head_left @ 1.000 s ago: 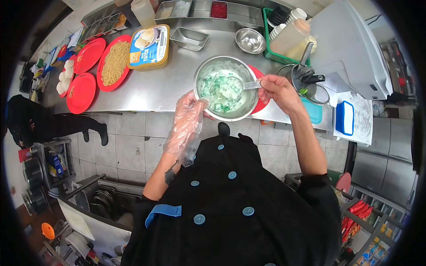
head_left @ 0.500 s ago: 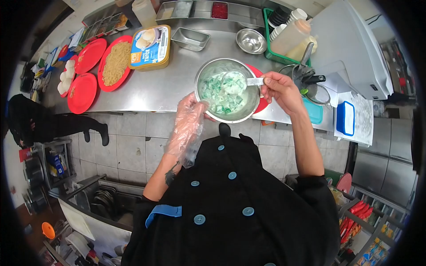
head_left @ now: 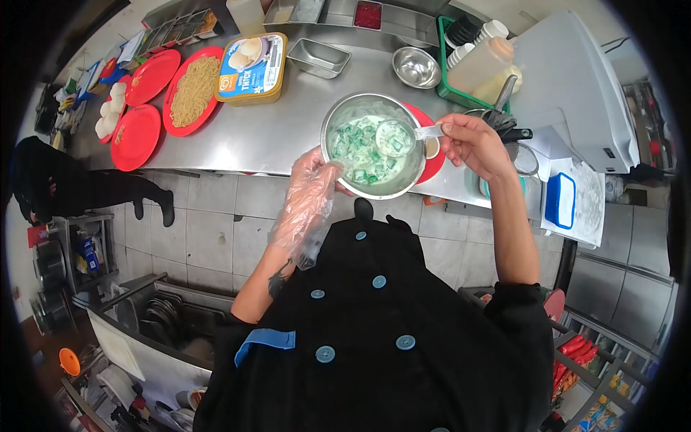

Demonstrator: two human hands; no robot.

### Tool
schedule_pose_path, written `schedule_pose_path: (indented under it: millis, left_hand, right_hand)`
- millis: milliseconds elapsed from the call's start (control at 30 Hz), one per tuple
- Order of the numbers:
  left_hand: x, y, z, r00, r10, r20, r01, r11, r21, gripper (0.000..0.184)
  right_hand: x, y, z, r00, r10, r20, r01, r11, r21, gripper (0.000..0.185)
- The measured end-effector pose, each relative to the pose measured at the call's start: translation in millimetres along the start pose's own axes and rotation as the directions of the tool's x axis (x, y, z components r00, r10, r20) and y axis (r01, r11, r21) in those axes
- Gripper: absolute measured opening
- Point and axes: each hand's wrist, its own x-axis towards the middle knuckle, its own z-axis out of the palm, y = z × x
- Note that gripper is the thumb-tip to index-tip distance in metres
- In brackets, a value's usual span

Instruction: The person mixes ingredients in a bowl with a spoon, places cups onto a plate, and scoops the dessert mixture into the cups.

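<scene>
A round metal bowl (head_left: 416, 177) holds green cubes in a white, creamy liquid (head_left: 363, 147). My left hand (head_left: 313, 176), in a loose clear plastic glove, grips the bowl's left rim. Between the thumb and fingers of my bare right hand (head_left: 471, 144) is the handle of a metal ladle (head_left: 394, 138); its round scoop, filled with the green and white mix, is over the right half of the bowl. Partly hidden behind the bowl is a red plate (head_left: 436, 167) with a small cup on it.
On the steel counter (head_left: 237, 147) are red plates (head_left: 137, 137), one with noodles (head_left: 194, 92), a yellow tub (head_left: 252, 68), a rectangular tin (head_left: 319, 57), and a small metal bowl (head_left: 416, 68). A green basket (head_left: 471, 101) holds bottles and cups. Another person (head_left: 79, 183) stands at the left.
The ladle and my right hand have shifted slightly right over the bowl. My view has shifted a little, and a small cup now shows on the red plate.
</scene>
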Motion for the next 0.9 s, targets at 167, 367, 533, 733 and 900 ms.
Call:
schedule_pose_path:
  millis: [167, 367, 533, 733, 900]
  left_hand:
    - [-0.9, 6.4, 0.4, 1.0, -0.013, 0.016, 0.013, 1.0, 0.022, 0.024]
    - [3.4, 11.2, 5.7, 0.999, -0.044, 0.019, 0.041, 0.991, 0.131, 0.028]
    - [0.4, 0.0, 15.2, 0.969, -0.131, -0.208, 0.119, 0.99, -0.069, 0.024]
    - [-9.2, 12.0, 18.4, 0.984, -0.088, -0.153, 0.087, 0.996, -0.015, 0.026]
    - [-0.8, 5.3, 1.5, 0.998, -0.049, -0.031, 0.049, 0.999, 0.016, 0.025]
  right_hand:
    - [5.4, -5.0, 8.6, 0.98, -0.197, -0.023, 0.185, 0.949, -0.253, 0.017]
    - [-2.2, 7.0, 30.9, 0.721, -0.524, 0.454, 0.453, -0.14, -0.881, 0.027]
    - [-11.8, 28.9, 42.8, 0.9, -0.361, 0.245, 0.338, 0.222, -0.914, 0.023]
    - [-5.0, 36.8, 22.5, 0.991, 0.125, -0.044, -0.129, 0.989, -0.073, 0.019]
    - [-11.4, 37.3, 8.0, 0.998, 0.05, -0.032, -0.045, 0.989, 0.14, 0.019]
